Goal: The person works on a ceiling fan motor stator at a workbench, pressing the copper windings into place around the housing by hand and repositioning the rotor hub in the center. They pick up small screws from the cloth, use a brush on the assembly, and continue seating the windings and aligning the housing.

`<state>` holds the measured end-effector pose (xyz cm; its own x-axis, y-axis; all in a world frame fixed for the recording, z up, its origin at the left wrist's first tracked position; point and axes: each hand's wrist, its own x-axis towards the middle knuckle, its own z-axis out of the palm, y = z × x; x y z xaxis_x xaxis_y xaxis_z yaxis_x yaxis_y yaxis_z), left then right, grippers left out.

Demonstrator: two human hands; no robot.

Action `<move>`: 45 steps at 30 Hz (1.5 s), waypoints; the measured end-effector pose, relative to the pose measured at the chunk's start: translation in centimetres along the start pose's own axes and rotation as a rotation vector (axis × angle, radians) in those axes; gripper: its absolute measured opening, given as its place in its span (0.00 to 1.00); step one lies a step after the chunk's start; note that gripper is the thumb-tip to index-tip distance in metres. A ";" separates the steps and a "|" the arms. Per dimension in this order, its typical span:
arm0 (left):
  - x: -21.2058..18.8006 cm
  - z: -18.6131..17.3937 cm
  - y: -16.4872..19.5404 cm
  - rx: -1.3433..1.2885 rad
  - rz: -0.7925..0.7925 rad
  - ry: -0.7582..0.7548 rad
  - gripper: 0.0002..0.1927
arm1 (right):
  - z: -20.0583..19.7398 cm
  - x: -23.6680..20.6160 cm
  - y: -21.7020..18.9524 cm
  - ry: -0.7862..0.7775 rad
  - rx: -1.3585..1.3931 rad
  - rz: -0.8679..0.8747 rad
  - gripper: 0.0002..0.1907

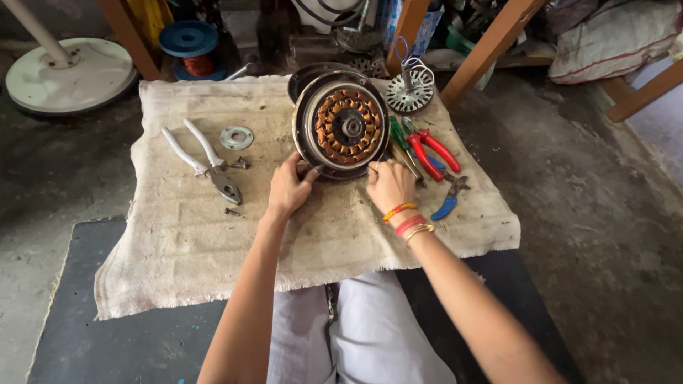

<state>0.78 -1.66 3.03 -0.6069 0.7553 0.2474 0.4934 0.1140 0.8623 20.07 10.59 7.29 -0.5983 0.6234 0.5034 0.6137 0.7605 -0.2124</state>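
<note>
The fan motor (343, 126) sits on the cloth (213, 242) right above both hands, its round metal shell tipped up so the ring of copper windings faces the person. The left hand (288, 188) is at the lower left edge of the shell, fingers curled, thumb reaching out to touch the rim. The right hand (390, 185) is at the lower right edge, fingers bunched together with the tips against the rim; they seem to pinch something thin there, but I cannot tell what. So the motor lies between the 2 hands and a little beyond them, touched by both.

Just beyond the right hand lie red-handled pliers (434, 151), with a green-handled screwdriver (398, 135) beside them, close to the motor's right side. Nearer the right wrist, which wears red and yellow bangles (407, 220), is a blue-handled tool (448, 203). Further off past the right hand stands a smaller winding core (409, 92) with a loop of wire on it.

To the left of the left hand lie white-handled pliers (206, 160), a flat metal ring (237, 137) beyond them, and a loose screw (232, 211) nearer the forearm. Well beyond the left hand, off the cloth, are a blue spool (188, 43) of copper wire and a white round fan base (67, 75).
</note>
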 end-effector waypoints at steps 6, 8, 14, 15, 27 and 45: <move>0.6 0.3 -1.3 -0.232 -0.020 0.113 0.17 | 3.6 -1.6 -4.9 0.044 0.422 0.159 0.09; 0.8 0.2 -1.6 -0.373 0.030 0.260 0.15 | 4.0 -1.7 -6.0 -0.019 0.484 0.119 0.09; 0.5 0.0 -1.5 -0.287 -0.074 0.366 0.12 | 1.3 -1.2 -5.3 -0.171 0.108 0.035 0.07; 0.4 0.0 -1.4 -0.275 -0.081 0.366 0.12 | 0.5 -0.9 -4.1 -0.238 0.028 0.027 0.07; 0.3 0.4 -1.6 -0.248 0.037 0.402 0.12 | 2.9 -1.5 -1.8 -0.021 0.067 0.118 0.11; 0.4 0.3 -1.9 -0.209 0.028 0.393 0.13 | 1.1 -2.5 -4.7 -0.050 0.221 0.102 0.09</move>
<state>-0.22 -1.41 1.36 -0.8057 0.4490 0.3864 0.4011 -0.0664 0.9136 18.13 5.65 6.08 -0.5670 0.7032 0.4290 0.5481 0.7108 -0.4407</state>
